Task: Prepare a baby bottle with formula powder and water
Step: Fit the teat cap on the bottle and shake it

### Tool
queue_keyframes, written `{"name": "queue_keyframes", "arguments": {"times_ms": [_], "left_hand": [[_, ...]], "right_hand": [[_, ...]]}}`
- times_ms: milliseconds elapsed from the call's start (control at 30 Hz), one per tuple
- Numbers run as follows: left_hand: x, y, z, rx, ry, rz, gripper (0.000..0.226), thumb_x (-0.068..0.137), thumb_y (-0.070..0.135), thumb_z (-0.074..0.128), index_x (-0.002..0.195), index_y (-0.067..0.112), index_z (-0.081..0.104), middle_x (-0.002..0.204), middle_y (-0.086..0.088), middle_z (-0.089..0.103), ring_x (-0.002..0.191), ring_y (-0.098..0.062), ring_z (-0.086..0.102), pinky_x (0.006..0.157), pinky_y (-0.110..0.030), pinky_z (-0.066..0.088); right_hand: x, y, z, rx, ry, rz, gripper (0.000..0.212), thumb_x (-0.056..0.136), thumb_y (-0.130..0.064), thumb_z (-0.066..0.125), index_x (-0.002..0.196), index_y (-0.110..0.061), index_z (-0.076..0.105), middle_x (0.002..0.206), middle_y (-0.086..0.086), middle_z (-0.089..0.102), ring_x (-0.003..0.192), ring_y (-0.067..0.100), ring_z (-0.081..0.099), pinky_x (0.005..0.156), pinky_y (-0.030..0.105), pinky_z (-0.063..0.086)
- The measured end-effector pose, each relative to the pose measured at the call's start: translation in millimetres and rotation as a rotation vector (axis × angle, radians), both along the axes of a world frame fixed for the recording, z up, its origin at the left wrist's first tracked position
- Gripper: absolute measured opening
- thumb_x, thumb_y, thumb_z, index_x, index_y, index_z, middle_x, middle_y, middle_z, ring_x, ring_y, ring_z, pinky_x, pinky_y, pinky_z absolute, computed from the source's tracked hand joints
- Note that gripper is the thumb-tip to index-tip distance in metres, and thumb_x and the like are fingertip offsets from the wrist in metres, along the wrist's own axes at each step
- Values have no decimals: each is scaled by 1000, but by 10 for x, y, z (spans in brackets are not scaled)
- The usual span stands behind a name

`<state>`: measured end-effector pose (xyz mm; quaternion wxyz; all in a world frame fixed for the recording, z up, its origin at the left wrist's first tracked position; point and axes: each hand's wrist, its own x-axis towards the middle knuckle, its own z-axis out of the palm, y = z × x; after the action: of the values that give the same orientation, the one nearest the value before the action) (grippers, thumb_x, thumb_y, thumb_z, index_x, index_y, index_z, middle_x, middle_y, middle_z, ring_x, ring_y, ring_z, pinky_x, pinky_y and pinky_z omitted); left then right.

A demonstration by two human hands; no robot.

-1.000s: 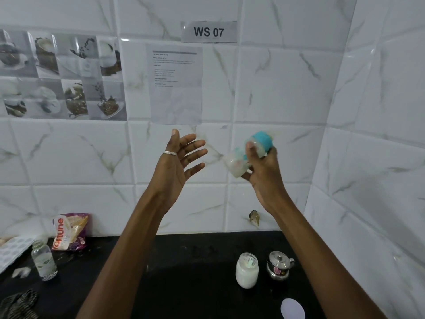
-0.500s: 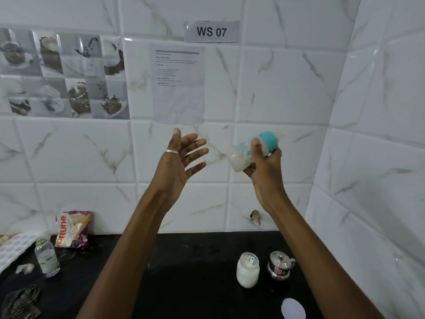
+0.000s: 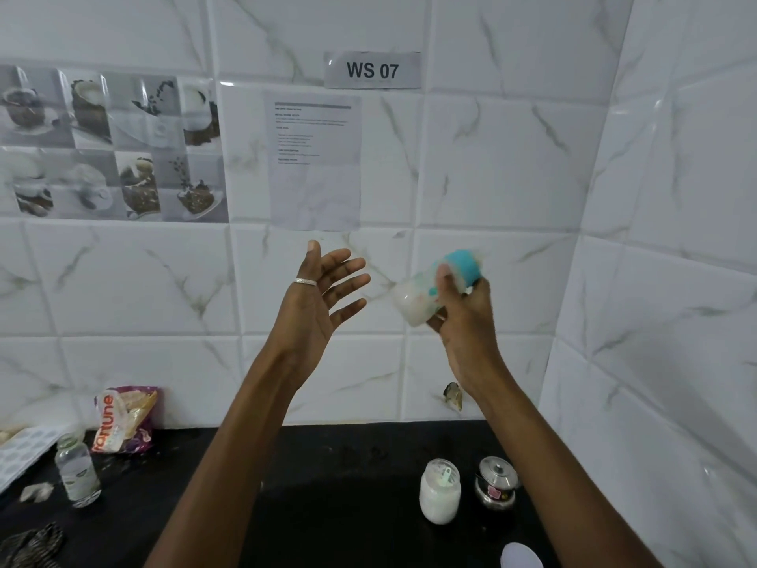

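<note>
My right hand (image 3: 463, 317) is raised in front of the tiled wall, gripping a baby bottle (image 3: 418, 299) with a teal collar. The bottle lies tilted, base toward the left, blurred by motion, with milky white liquid inside. To its left, my left hand (image 3: 317, 299) is held up empty with the palm toward the bottle and fingers spread; a ring sits on the thumb. A glass jar of white powder (image 3: 439, 491) stands open on the black counter (image 3: 327, 485) below, with a scoop inside.
A small steel lidded pot (image 3: 496, 487) stands right of the jar, and a white lid (image 3: 521, 557) lies at the bottom edge. At the far left are a small water bottle (image 3: 78, 473), a Fortune packet (image 3: 123, 420), a white tray (image 3: 20, 453) and a dark cloth (image 3: 28, 547).
The bottle in my right hand has shifted slightly up and down and changed tilt, staying blurred. My left hand has stayed open in about the same place.
</note>
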<state>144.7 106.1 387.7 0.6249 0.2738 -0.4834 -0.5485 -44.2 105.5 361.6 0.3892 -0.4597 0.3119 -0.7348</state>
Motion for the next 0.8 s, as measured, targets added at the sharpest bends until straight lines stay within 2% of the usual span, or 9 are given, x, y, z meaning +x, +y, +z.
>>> {"name": "queue_keyframes", "arguments": {"times_ms": [67,167,300,433,467,567,600,733,800], "left_hand": [[6,11,-7,-6,-7,-4,56,102,58,37,129,15,62,128,-7,71,117,-25,69,99,-44,54],[19,8,7,0,4,16,57,103,58,36,129,15,61,129,-7,71,118,-26,69,99,-44,55],[20,23,-10,1,-4,10,56,103,58,37,129,15,62,129,-7,71,117,-25,69,99,-44,54],[29,24,-4,5,-5,22,56,103,57,36,130,14,61,129,-7,71,118,-26,69,100,-45,54],[24,26,-1,6,-2,27,56,103,57,36,129,14,61,129,-7,71,117,-26,69,100,-45,54],[16,37,-21,0,-14,14,55,103,56,37,128,14,62,129,-7,71,117,-25,69,99,-44,54],[14,38,-31,-2,-20,9,55,103,56,37,129,14,62,128,-7,71,117,-25,69,99,-44,54],[3,21,-32,4,-19,26,56,103,56,35,129,15,61,128,-7,72,116,-26,70,100,-44,54],[-9,21,-39,6,-15,22,57,103,57,35,130,14,61,128,-7,72,116,-25,70,100,-45,54]], "right_hand": [[-11,-9,53,-9,-16,-3,47,93,-37,65,132,-23,42,120,0,61,109,18,69,84,33,62],[22,11,26,41,243,57,41,96,-33,64,130,-26,44,122,0,60,111,20,68,80,30,62],[-15,-14,98,-5,-28,11,34,97,-34,62,125,-26,45,117,-2,62,107,18,70,83,33,62],[5,-3,23,51,288,68,44,96,-34,64,133,-24,43,123,0,61,115,22,67,81,30,62],[2,6,10,54,294,62,47,94,-35,65,134,-24,43,125,1,60,115,21,67,82,32,62],[-54,-22,67,20,12,9,42,98,-35,62,132,-22,42,118,-1,61,106,18,70,83,33,62],[-63,-25,86,20,11,5,40,99,-33,61,132,-22,41,117,-1,60,105,17,70,81,31,61],[-44,23,-7,81,358,69,44,98,-34,62,135,-22,42,126,1,60,112,20,68,82,31,62],[-64,26,33,65,213,44,43,98,-35,63,134,-22,43,123,0,61,111,20,69,86,35,62]]}}
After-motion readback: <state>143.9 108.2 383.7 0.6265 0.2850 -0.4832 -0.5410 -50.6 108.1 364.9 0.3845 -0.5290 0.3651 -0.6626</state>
